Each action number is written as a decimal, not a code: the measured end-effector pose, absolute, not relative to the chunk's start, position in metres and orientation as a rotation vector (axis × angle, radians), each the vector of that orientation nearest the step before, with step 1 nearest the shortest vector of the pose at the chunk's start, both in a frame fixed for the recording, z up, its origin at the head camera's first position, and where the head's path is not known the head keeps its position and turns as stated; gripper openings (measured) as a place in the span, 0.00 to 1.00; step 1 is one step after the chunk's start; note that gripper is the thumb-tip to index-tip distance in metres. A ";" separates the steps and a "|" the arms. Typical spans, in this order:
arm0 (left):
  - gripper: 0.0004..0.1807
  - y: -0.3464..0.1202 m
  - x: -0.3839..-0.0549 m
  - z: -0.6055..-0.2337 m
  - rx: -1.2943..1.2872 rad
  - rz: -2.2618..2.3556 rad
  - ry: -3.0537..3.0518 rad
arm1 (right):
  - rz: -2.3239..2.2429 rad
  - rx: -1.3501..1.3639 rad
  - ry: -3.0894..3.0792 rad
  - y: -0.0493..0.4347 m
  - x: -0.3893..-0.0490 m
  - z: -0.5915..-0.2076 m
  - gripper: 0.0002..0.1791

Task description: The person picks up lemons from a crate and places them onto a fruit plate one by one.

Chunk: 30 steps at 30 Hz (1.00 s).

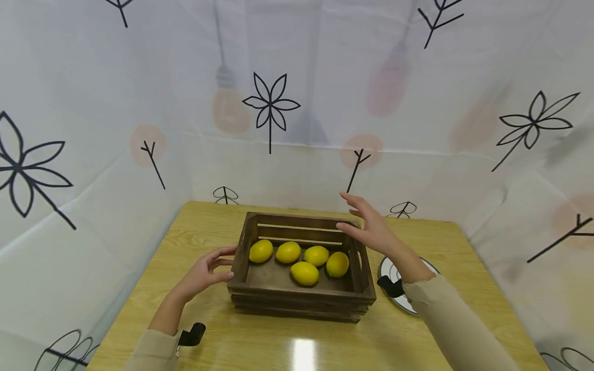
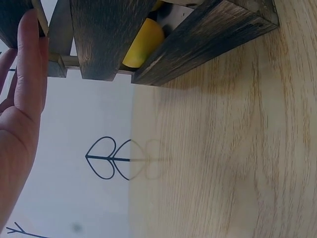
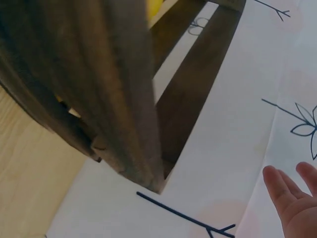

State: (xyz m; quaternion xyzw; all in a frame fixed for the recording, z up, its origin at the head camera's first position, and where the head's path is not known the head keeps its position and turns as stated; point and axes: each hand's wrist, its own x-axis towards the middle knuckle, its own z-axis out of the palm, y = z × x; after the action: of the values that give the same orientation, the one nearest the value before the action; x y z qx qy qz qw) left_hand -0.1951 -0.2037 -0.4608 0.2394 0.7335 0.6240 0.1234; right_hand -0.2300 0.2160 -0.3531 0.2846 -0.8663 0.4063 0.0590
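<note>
A dark brown slatted wooden crate (image 1: 297,294) stands on the table with several yellow lemons (image 1: 304,273) lying on its floor. At the crate's left end is my left hand (image 1: 202,277), its fingers and thumb extended, fingertips against the outer side. The left wrist view shows that hand's straight fingers (image 2: 28,74) along the dark slats, with one lemon (image 2: 145,43) visible through a gap. Over the crate's back right corner my right hand (image 1: 373,230) is raised, fingers spread and holding nothing. In the right wrist view its fingers (image 3: 280,191) appear apart from the crate (image 3: 190,82).
A white plate (image 1: 389,268) with dark rings lies right of the crate, partly covered by my right forearm and a black wrist strap (image 1: 391,286). The light wood table (image 1: 195,232) meets patterned white cloth (image 1: 315,170) at the back and sides.
</note>
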 end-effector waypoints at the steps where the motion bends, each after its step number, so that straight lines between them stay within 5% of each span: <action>1: 0.33 -0.204 -0.195 -0.461 0.697 1.819 2.138 | 1.247 0.866 -2.622 0.214 -0.231 -0.353 0.37; 24: 0.33 -0.205 -0.195 -0.461 0.683 1.826 2.123 | 1.375 0.972 -2.722 0.173 -0.232 -0.330 0.34; 30: 0.33 -0.204 -0.195 -0.462 0.688 1.838 2.127 | 1.381 0.997 -2.762 0.170 -0.256 -0.361 0.34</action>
State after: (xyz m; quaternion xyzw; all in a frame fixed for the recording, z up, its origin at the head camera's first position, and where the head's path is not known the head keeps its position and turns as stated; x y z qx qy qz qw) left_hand -0.1946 -0.2039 -0.4625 0.2358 0.7294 0.6302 0.1232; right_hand -0.2555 0.1698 -0.3609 0.3069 -0.8500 0.4250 -0.0516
